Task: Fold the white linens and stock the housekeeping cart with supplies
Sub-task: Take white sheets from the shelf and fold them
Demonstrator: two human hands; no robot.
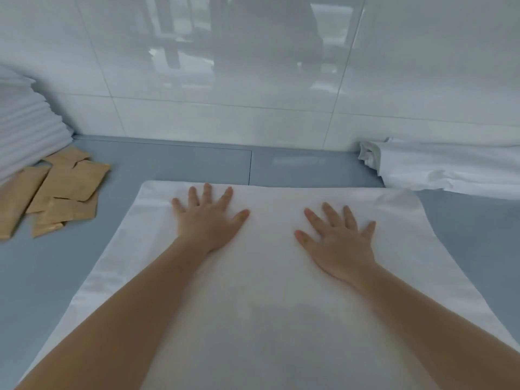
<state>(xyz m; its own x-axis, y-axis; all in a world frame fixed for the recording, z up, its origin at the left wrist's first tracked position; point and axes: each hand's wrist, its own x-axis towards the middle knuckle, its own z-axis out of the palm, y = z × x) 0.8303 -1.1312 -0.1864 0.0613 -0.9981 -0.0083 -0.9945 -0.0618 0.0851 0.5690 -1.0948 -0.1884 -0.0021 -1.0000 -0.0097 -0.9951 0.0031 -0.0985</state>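
A white linen (253, 277) is spread flat on the grey-blue work surface (197, 161), its far edge running parallel to the tiled wall (253, 66) and its near part reaching out of the bottom of the view. Both bare forearms are extended forward from the lower corners of the picture and converge slightly toward the far half of the cloth. The left hand (209, 220) is laid palm down near the far left part of the linen, its fingers straight and fanned wide, the thumb pointed toward the middle; nothing is gripped by it, and the cloth is only pressed. The right hand (342, 240) is placed palm down a little nearer than the left, well apart from it, with fingers likewise straight and spread and the thumb turned inward; no fold of fabric is pinched or held. A bare strip of linen is left between the two hands. At the far left, a stack of folded white linens (25, 122) is seen against the wall, with several tan paper packets (67, 190) scattered just beside and partly touching it on the surface. At the far right, a rumpled white sheet (450, 164) is lying on the surface close to the wall, apart from the spread linen
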